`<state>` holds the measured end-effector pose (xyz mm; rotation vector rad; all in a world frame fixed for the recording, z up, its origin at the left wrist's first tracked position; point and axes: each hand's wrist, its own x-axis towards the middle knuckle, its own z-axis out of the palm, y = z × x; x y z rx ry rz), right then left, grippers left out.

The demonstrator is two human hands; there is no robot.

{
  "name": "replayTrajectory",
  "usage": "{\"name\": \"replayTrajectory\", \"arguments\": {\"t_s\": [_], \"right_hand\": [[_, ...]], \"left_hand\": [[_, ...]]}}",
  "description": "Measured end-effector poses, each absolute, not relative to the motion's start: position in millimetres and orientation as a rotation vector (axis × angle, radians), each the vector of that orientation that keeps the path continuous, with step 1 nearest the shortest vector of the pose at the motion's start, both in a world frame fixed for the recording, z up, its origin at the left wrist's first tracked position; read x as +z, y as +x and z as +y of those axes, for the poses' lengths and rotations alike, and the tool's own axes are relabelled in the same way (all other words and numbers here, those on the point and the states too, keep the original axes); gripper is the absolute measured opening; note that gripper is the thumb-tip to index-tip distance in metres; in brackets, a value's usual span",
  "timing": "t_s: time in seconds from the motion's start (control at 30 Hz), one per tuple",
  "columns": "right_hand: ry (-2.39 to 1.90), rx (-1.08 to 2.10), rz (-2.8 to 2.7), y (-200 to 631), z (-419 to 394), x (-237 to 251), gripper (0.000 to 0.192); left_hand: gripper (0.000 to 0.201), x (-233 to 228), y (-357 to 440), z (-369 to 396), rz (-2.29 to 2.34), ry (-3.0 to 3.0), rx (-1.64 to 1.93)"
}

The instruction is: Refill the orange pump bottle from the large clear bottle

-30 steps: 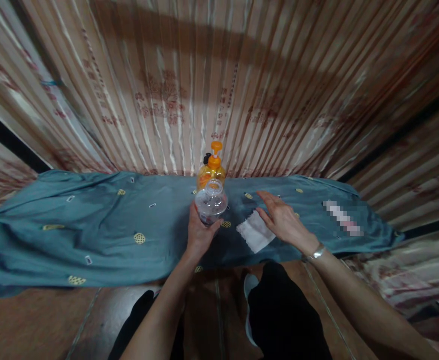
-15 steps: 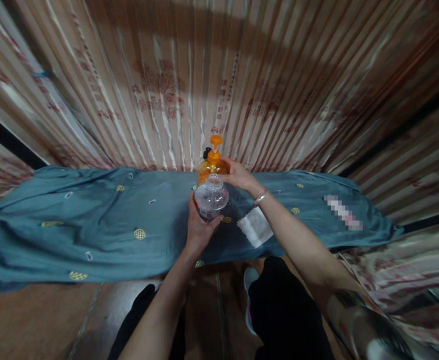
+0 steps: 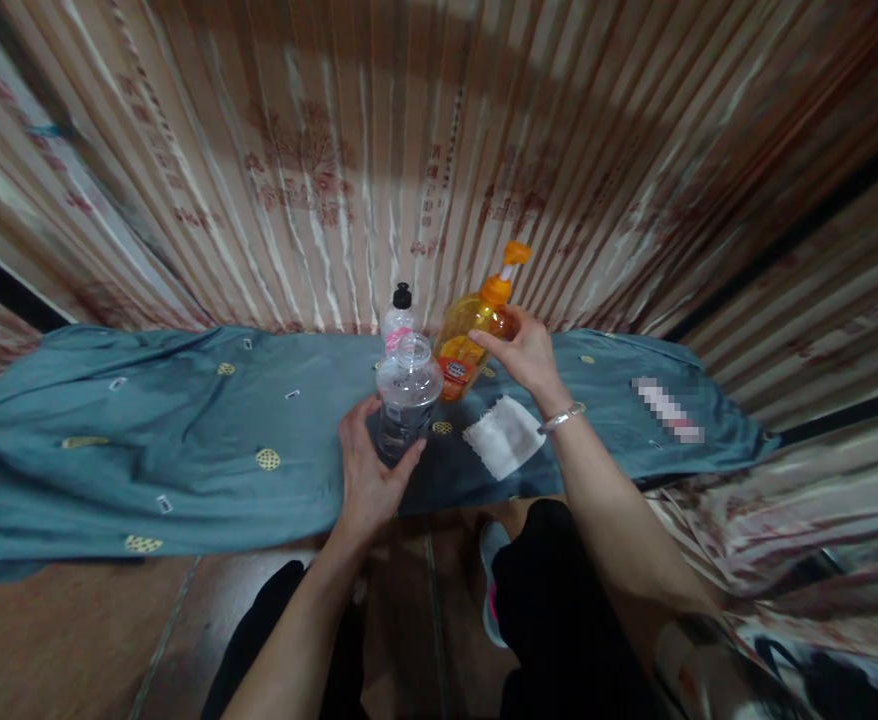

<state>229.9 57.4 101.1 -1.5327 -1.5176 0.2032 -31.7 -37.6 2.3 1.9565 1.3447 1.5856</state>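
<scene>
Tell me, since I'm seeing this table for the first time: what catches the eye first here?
The orange pump bottle stands out, tilted in the right hand above the middle of the teal cloth. Just in front, the left hand grips a clear, uncapped plastic bottle. A white folded cloth lies to its right, and a small black-capped bottle stands behind by the striped curtain.
</scene>
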Motion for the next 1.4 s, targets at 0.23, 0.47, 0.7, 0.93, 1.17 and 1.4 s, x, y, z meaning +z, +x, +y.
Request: {"name": "replayTrajectory", "arguments": {"t_s": [0.23,0.47,0.7,0.93,1.17,1.4], "right_hand": [[-1.628,0.135,-1.455,232.1,23.6,96.3,0.068],[-1.682,0.184,-1.52,216.3,0.0,87.3,0.065],[-1.53,0.36,-1.531,227.4,-15.0,74.0,0.071],[-1.96,0.33,-1.622,273.2,7.7,38.1,0.054],[-2.376,0.337,-1.786,285.7,9.6,0.0,0.036],[-2.444,0.281,-1.788,285.3,6.3,4.3,0.025]], "left_hand": [[0.039,-4.5,-3.9,-60.5,1.1,2.125,1.348],[0.104,-47.2,51.5,-38.7,1.058,2.011,1.242],[0.13,-54.0,81.6,-0.5,1.137,1.759,1.318],[0.127,-47.9,85.1,9.2,1.152,1.648,1.358],[0.125,-42.3,77.7,4.8,1.147,1.657,1.341],[0.124,-39.4,71.5,-2.5,1.146,1.705,1.297]]}}
